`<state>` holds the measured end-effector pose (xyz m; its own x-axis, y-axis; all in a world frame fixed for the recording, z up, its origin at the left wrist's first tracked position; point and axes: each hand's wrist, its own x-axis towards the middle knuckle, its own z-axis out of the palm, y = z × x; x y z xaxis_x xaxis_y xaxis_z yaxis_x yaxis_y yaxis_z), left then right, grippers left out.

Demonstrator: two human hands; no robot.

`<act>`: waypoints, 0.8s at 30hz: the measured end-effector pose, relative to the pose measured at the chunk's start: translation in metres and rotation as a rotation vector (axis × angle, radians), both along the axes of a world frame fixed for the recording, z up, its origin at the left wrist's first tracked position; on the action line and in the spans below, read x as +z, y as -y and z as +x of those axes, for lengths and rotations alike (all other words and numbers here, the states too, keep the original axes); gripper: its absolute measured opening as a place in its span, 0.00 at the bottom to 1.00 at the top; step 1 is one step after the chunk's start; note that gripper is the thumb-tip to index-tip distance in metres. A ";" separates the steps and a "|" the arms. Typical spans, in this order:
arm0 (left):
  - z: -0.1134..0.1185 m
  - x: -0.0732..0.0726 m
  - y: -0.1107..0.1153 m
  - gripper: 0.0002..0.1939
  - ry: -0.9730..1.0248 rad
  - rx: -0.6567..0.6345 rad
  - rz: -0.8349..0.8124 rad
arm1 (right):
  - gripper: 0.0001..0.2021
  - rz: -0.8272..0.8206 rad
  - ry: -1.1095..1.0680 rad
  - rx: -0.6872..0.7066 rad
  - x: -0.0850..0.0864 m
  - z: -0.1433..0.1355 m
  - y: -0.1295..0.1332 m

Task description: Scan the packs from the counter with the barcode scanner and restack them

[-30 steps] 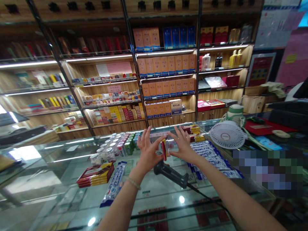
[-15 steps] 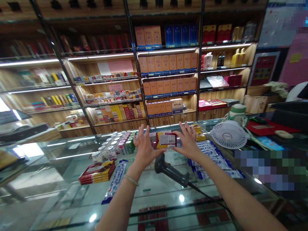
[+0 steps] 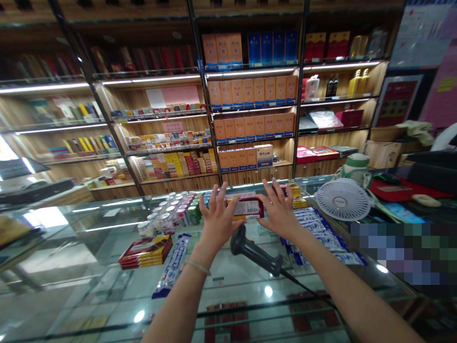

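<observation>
Left hand (image 3: 216,221) and right hand (image 3: 280,219) each pinch an end of the pack (image 3: 248,208), thumb to forefinger, other fingers fanned wide. So it's off the counter (image 3: 224,267), label showing, just not set down yet; scanner (image 3: 256,252) lies untouched around the pack's 5 o'clock.

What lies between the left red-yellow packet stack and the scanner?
In the head view: a blue-and-white packet, then the raised left hand.

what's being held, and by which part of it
A red-and-yellow packet, by its ends: left hand at one, right hand at the other.
</observation>
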<state>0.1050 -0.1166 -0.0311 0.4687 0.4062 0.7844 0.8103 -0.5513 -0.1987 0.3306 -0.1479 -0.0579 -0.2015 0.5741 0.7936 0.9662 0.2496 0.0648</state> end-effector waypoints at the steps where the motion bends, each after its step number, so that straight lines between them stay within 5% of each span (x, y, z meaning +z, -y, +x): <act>1: -0.001 0.000 -0.001 0.43 -0.009 -0.003 0.000 | 0.32 -0.003 -0.003 -0.002 0.000 0.000 0.000; 8: -0.011 0.005 -0.005 0.40 -0.037 -0.029 0.000 | 0.34 -0.084 0.052 0.000 0.013 -0.003 -0.001; 14: -0.023 0.005 -0.014 0.35 0.017 -0.006 0.020 | 0.46 -0.225 -0.010 -0.070 0.027 -0.017 0.015; 24: -0.027 -0.004 -0.021 0.34 0.082 0.036 -0.059 | 0.40 -0.480 -0.138 -0.108 -0.020 -0.074 0.067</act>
